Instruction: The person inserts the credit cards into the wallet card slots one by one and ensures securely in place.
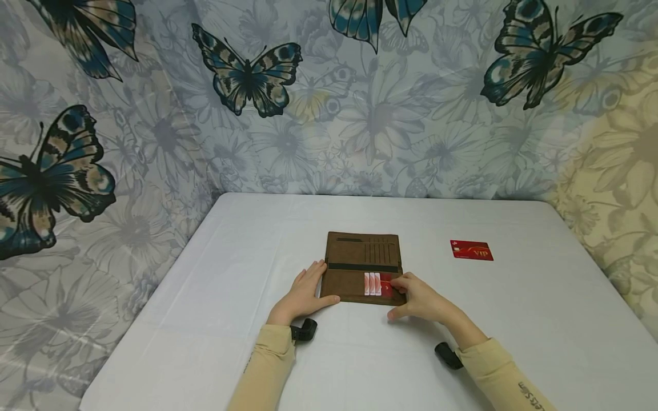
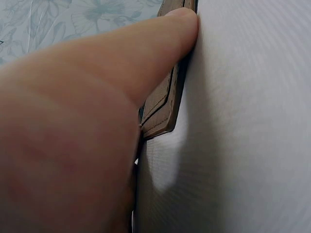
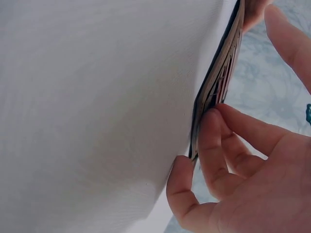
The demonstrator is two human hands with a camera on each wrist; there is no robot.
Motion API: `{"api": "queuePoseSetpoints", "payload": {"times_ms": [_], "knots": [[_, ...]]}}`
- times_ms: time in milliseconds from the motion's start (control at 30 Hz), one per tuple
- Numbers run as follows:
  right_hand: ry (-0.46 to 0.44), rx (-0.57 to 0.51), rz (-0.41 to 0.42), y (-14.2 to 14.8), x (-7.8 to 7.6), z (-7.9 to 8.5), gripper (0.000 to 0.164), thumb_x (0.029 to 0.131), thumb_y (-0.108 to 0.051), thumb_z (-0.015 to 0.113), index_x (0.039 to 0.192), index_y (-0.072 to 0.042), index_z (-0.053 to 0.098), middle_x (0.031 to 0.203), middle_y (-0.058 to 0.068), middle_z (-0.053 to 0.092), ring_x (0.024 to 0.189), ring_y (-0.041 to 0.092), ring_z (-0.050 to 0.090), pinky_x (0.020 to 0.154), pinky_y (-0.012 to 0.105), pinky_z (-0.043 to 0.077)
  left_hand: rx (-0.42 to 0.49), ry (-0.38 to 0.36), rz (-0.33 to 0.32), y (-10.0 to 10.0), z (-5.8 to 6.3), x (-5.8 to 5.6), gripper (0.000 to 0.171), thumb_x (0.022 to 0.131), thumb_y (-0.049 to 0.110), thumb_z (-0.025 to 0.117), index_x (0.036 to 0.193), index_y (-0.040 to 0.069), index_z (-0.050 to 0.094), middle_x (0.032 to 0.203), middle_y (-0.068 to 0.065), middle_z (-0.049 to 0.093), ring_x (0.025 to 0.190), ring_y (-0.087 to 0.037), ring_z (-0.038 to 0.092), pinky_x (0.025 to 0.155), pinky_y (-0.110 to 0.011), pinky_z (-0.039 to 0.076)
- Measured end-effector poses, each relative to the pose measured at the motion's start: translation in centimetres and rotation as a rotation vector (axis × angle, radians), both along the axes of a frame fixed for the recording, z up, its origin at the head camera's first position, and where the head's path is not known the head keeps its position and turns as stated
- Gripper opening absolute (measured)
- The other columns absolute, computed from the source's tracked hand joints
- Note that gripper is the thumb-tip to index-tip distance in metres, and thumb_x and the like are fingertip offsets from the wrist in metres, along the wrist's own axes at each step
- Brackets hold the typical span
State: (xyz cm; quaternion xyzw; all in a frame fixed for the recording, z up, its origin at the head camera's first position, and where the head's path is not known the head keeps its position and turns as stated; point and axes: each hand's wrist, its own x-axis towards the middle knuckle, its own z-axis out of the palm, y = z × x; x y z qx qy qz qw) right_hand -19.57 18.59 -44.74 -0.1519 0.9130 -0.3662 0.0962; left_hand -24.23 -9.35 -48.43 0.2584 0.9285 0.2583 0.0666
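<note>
A brown wallet (image 1: pixel 362 251) lies unfolded on the white table, a dark band across its middle. Several red and white cards (image 1: pixel 372 284) stick out of its lower slots. My left hand (image 1: pixel 304 291) rests along the wallet's left side, its thumb (image 2: pixel 170 34) extended on the near edge. At the lower right corner is my right hand (image 1: pixel 422 298), whose bent fingers (image 3: pixel 211 141) touch the cards and the wallet's edge. The right thumb (image 3: pixel 286 41) stands apart from them, pinching nothing. A red VIP card (image 1: pixel 472 250) lies alone to the right of the wallet.
White cloth covers the table (image 1: pixel 205 342), which reaches back to a wall (image 1: pixel 380 125) with a flower and butterfly print. A black wrist camera (image 1: pixel 304 330) is on the left wrist and another black camera (image 1: pixel 449 355) on the right.
</note>
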Motion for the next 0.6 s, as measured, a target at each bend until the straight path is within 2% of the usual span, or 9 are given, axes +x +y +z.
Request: {"api": "queuePoseSetpoints", "payload": {"times_ms": [600], "knots": [[-0.031,0.000,-0.024,-0.37,0.05,0.22,0.071,0.059,-0.023,0.080,0.113,0.011,0.049,0.101,0.012,0.045,0.094,0.026,0.044,0.083,0.043,0.038,0.003,0.006,0.006,0.01,-0.20,-0.06,0.088,0.075,0.058,0.052,0.138,0.006,0.019,0.143,-0.005,0.014,0.129,-0.016,0.006,0.103,-0.037,0.003]]}}
